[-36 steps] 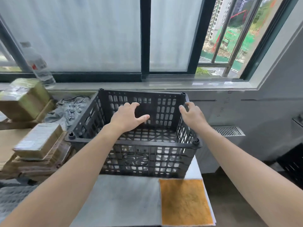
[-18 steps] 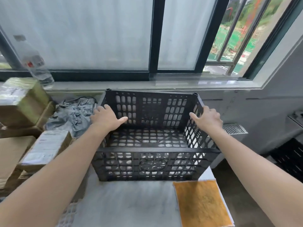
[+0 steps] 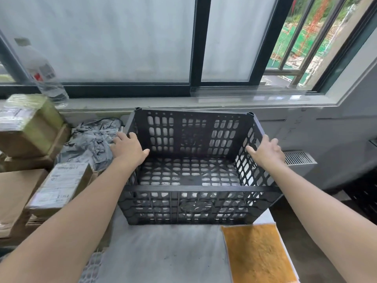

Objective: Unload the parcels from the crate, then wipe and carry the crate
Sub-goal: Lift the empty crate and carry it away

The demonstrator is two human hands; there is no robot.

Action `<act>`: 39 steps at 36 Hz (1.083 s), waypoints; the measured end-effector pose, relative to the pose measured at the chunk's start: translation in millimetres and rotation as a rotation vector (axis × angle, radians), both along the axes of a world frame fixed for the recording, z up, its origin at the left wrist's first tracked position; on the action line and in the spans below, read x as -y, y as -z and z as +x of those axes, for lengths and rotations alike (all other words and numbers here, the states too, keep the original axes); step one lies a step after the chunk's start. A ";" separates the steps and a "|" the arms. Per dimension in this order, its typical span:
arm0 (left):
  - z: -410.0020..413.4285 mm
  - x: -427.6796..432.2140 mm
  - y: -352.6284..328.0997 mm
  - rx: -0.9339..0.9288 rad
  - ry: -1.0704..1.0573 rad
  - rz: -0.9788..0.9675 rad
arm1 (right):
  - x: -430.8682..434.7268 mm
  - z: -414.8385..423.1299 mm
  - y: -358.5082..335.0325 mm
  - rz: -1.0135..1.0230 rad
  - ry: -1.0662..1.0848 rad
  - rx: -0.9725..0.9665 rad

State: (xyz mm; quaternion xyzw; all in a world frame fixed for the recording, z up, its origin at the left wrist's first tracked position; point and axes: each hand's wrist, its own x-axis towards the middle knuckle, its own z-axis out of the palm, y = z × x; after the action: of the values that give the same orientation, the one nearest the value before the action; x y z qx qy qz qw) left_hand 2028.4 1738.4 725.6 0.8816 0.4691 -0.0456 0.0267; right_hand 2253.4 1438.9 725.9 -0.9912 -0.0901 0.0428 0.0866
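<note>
The black slotted plastic crate stands empty on the grey tabletop, below the window. My left hand grips the crate's left rim, thumb inside and fingers over the outer side. On the right rim, my right hand holds the same way, thumb inside and fingers outside. The parcels lie to the left of the crate: a taped box with a label, a bigger greenish-taped box behind it, and a crumpled grey mailer bag right beside my left hand. An orange cloth lies flat at the table's front right.
A clear water bottle stands on the windowsill at the back left. More brown cardboard is stacked at the far left. The table's right edge drops to the floor beside a wall vent; something dark sits at the far right.
Both hands have moved apart, from over the crate's middle out to its left and right rims. The view has shifted closer to the crate.
</note>
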 end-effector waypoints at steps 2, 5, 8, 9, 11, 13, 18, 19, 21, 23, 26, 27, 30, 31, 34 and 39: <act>-1.7 -0.4 1.5 0.016 0.005 0.019 | 1.9 1.1 2.7 0.002 -0.006 0.009; -3.4 -0.8 3.3 0.025 0.018 0.048 | 1.5 2.5 4.0 0.009 -0.005 0.019; -3.0 -0.3 4.4 0.040 0.022 0.061 | 0.8 4.8 3.5 0.018 0.005 0.017; -2.5 -0.5 4.5 0.046 0.021 0.060 | 0.7 5.4 3.3 0.020 0.007 0.015; -2.0 -1.4 4.5 0.062 0.017 0.052 | 0.9 5.8 2.9 0.021 0.012 0.012; -2.0 -2.3 4.9 0.070 0.012 0.048 | 0.9 5.4 2.6 0.022 0.017 0.010; -1.3 -2.7 5.6 0.090 0.001 0.038 | 2.3 5.4 2.9 0.018 0.018 0.023; -1.6 -2.7 5.5 0.096 0.001 0.035 | 2.8 5.7 3.1 0.015 0.017 0.024; -2.8 -2.6 5.2 0.099 0.002 0.034 | 3.7 5.9 3.0 0.016 0.013 0.021; -4.4 -2.5 4.9 0.093 0.009 0.033 | 4.2 5.9 2.1 0.018 0.005 0.011; -6.0 -1.7 4.8 0.092 0.030 0.032 | 6.7 5.9 1.5 0.013 -0.015 -0.006; -6.3 -1.2 4.5 0.095 0.032 0.027 | 7.7 5.8 1.6 0.016 -0.021 -0.008; -8.4 0.6 3.3 0.105 0.034 0.013 | 10.3 4.8 1.7 0.004 -0.029 -0.006; -9.5 0.7 3.4 0.112 0.037 0.008 | 10.6 3.6 1.6 -0.011 -0.034 -0.006; -13.4 2.6 4.1 0.125 0.053 0.017 | 10.1 -2.3 1.8 -0.081 -0.067 -0.003; -17.1 15.1 5.8 0.052 0.085 0.101 | 11.2 -12.7 5.0 -0.191 -0.102 0.009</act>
State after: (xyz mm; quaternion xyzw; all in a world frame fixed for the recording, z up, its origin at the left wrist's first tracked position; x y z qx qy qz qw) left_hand 2011.3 1723.4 719.8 0.9018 0.4321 0.0000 -0.0073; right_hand 2240.7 1427.8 721.0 -0.9893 -0.1364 0.0511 -0.0108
